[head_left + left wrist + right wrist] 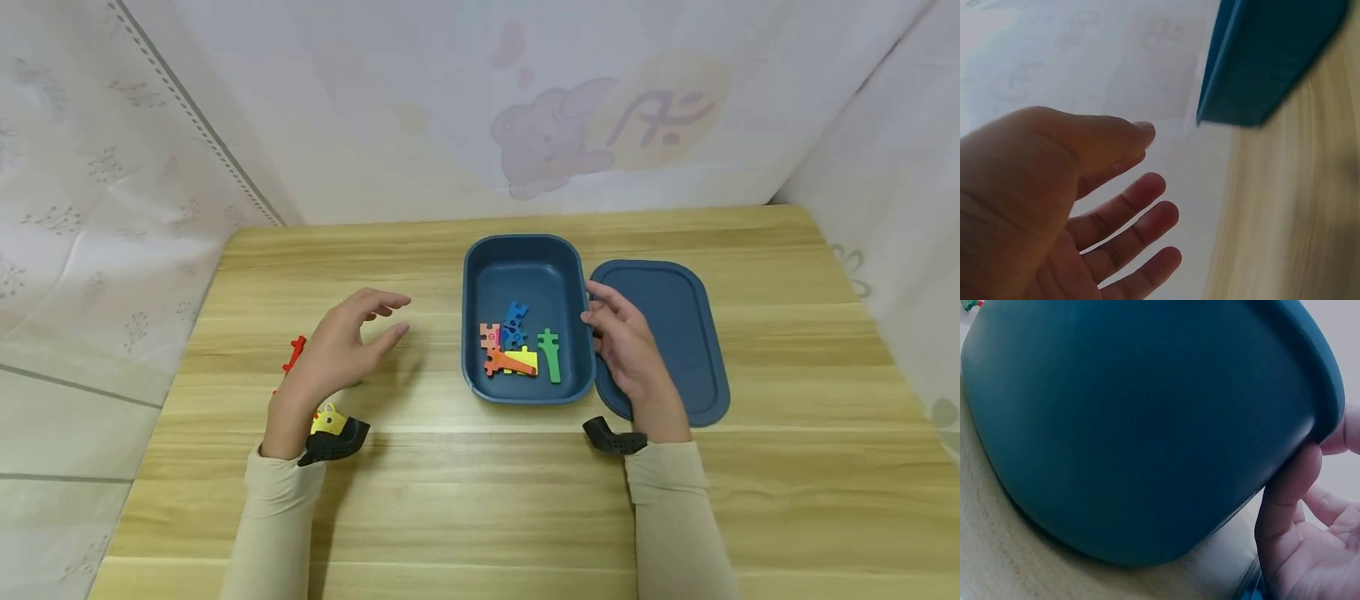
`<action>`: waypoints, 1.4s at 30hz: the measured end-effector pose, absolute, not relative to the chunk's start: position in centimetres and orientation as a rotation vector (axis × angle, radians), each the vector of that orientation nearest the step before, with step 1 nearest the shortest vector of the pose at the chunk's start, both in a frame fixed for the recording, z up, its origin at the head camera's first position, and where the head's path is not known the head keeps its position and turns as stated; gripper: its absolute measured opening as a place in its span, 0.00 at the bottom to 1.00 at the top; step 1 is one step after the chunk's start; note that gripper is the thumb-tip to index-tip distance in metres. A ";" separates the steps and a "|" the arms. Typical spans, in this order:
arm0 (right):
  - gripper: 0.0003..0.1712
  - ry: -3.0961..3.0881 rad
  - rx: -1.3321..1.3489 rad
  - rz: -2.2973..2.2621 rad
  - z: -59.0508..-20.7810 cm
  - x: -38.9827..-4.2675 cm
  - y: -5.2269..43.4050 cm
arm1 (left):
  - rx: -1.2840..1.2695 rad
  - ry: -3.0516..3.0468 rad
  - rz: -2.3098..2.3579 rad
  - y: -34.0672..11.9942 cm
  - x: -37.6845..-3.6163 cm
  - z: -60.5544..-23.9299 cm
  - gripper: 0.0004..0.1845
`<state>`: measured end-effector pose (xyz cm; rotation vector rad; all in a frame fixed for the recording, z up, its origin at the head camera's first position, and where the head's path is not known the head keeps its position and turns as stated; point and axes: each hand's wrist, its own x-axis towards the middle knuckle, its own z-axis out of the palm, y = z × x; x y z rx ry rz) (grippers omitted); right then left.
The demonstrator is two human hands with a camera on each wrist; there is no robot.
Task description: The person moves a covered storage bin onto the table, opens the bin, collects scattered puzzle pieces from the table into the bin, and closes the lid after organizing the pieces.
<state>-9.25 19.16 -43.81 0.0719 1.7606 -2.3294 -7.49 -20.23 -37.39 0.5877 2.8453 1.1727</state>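
Note:
My left hand (333, 346) hovers left of the blue box, fingers bent loosely and thumb apart, holding nothing. Beneath it, partly hidden by hand and wrist, lie a red piece (297, 350) and a yellow piece with an animal face (327, 419). On the other side, my right hand (626, 342) touches the outside of the blue box (471, 312), thumb and fingertips against its right wall just under the rim. Inside the box lie several puzzle pieces: a green one (552, 358), an orange one (495, 362), a yellow one (531, 358), a pink one and blue ones.
A flat blue lid (675, 333) lies right of the box, partly under my right hand. The wooden table (465, 500) ends at a pale printed curtain (375, 108) behind and at the sides. Black wrist cameras sit on both wrists.

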 end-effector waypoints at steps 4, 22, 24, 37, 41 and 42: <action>0.37 1.770 0.060 -2.321 -44.0 -9.3 19.1 | 0.573 2.891 1.153 -21.9 -6.8 -38.0 0.18; 0.36 1.776 0.089 -2.329 -44.2 -9.0 19.2 | 0.369 2.831 0.901 -26.2 -3.5 -39.3 0.21; 0.36 1.774 0.076 -2.332 -44.2 -9.1 19.2 | 0.368 2.828 0.922 -26.4 -3.1 -39.7 0.20; 0.36 1.775 0.109 -2.328 -44.0 -8.9 18.9 | 0.308 2.824 0.875 -26.9 -2.2 -41.0 0.18; 0.35 1.782 0.094 -2.330 -44.0 -9.1 19.0 | 0.277 2.865 0.798 -27.0 -2.1 -41.3 0.15; 0.35 1.783 0.092 -2.329 -44.0 -9.1 19.0 | 0.268 2.879 0.777 -27.0 -2.1 -41.3 0.15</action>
